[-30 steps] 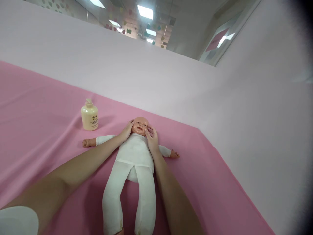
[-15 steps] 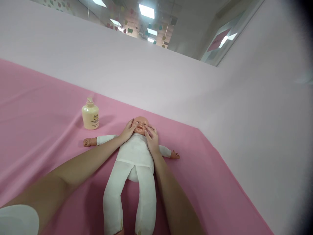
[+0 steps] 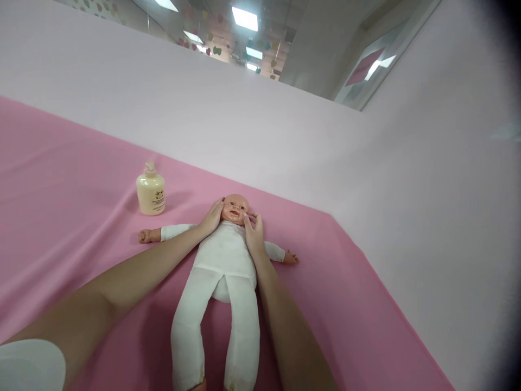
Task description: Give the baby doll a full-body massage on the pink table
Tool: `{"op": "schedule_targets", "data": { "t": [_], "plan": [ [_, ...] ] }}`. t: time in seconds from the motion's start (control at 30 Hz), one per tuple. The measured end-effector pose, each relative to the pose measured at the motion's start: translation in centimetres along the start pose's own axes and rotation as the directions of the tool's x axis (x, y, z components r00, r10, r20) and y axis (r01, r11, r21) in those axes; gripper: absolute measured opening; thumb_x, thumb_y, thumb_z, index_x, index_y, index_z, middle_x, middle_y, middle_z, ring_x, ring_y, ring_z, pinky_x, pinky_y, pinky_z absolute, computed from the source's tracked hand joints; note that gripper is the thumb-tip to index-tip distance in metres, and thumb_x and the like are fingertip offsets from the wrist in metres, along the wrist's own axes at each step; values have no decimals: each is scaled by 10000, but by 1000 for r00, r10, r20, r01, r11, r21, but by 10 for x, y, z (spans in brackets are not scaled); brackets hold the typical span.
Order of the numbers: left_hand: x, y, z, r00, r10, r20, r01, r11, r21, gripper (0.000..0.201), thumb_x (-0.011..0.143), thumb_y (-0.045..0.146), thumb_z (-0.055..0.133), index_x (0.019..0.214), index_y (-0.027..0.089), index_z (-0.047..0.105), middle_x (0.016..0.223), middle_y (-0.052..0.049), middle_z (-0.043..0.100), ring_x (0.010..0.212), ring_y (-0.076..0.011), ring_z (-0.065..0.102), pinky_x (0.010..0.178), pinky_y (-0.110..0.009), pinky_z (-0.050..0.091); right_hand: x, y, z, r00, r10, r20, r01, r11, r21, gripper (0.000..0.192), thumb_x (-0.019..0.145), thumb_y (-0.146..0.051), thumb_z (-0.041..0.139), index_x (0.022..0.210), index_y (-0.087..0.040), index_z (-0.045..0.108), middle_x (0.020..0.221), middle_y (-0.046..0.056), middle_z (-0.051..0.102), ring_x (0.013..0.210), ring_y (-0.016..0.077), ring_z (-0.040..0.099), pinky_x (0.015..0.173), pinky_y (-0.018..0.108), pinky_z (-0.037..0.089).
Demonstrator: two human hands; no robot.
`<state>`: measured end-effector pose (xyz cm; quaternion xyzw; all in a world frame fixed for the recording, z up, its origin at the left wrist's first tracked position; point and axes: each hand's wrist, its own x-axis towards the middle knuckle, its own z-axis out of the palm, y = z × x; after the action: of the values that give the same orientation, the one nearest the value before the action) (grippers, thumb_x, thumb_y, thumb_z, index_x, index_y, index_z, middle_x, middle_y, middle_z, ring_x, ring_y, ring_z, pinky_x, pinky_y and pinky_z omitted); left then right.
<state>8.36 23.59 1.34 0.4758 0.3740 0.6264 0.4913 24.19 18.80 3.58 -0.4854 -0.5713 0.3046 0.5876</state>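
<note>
Left hand (image 3: 211,219) and right hand (image 3: 253,234) lie open-palmed against either cheek of the baby doll (image 3: 223,260), gripping nothing. The doll lies face-up mid pink sheet (image 3: 61,179), head near the wall (image 3: 244,136). Lotion bottle (image 3: 150,191) stands apart, left; wide open sheet beyond it.

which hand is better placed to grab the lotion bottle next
Probably the left hand. It rests on the doll's cheek on the side where the pump bottle stands, with only pink cloth between. The right hand would have to cross over the doll.
</note>
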Motion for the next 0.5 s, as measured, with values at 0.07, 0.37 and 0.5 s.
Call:
{"op": "schedule_targets", "data": {
  "t": [0.07, 0.37, 0.5],
  "plan": [
    [0, 1, 1, 1000, 14, -4, -14, 1000, 20, 474, 948, 409, 424, 1343, 163, 513, 1493, -119, 461, 1399, -208, 402, 1180, -352, 272, 3, 4, 0, 998, 57, -27, -57, 998, 7, 452, 825, -581, 563, 1041, -184, 564, 1105, 93, 653, 1047, 202, 607, 927, 346, 489],
    [-5, 22, 4, 983, -185, 5, 184, 977, -108, 385, 920, 348, 479, 1269, 201, 549, 1397, -98, 567, 1278, -254, 541, 1085, -411, 424, 8, 7, 3, 989, 144, -22, -144, 990, 10, 518, 803, -622, 549, 1073, -180, 567, 1159, 114, 649, 1081, 228, 614, 926, 355, 497],
    [-5, 22, 3, 979, -204, 21, 205, 971, -120, 511, 847, 445, 623, 1277, 188, 521, 1373, -134, 577, 1266, -280, 550, 1069, -410, 439, 8, 4, 4, 982, 183, 38, -184, 983, 16, 598, 781, -616, 611, 1190, -186, 540, 1265, 121, 615, 1156, 239, 600, 967, 361, 496]
  ]
}}
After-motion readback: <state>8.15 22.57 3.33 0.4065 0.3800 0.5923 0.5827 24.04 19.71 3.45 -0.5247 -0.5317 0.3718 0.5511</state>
